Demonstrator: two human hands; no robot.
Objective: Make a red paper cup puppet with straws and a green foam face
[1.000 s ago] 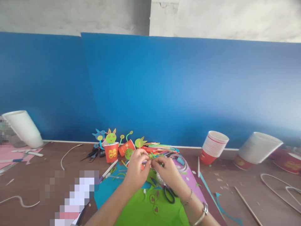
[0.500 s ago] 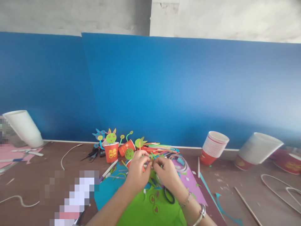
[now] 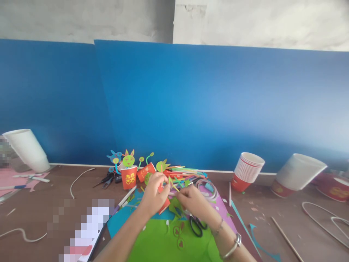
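My left hand (image 3: 155,193) is closed in a pinch over the craft pile; what its fingertips hold is too small to make out. A red paper cup (image 3: 164,206) shows partly below its fingers, and I cannot tell whether the hand touches it. My right hand (image 3: 193,198) is also pinched, with a small pale strip (image 3: 172,194) at its fingertips. Just behind the hands lie green paper scraps and a yellow-green strip (image 3: 176,188). Black-handled scissors (image 3: 196,226) rest beneath my right wrist, on green paper (image 3: 163,242) with heart-marked circles (image 3: 179,230).
Red cups with paper animal faces (image 3: 129,177) stand behind on the left, beside a heap of coloured strips (image 3: 188,171). A roll of tape (image 3: 209,189) lies right of them. Stacked paper cups (image 3: 249,169) lean at right, near a thin stick (image 3: 286,238). A blue panel (image 3: 174,105) closes the back.
My hands have moved apart, the left one toward me and leftward. The pale strip, more of the red cup and more of the scissors now show between and below them.
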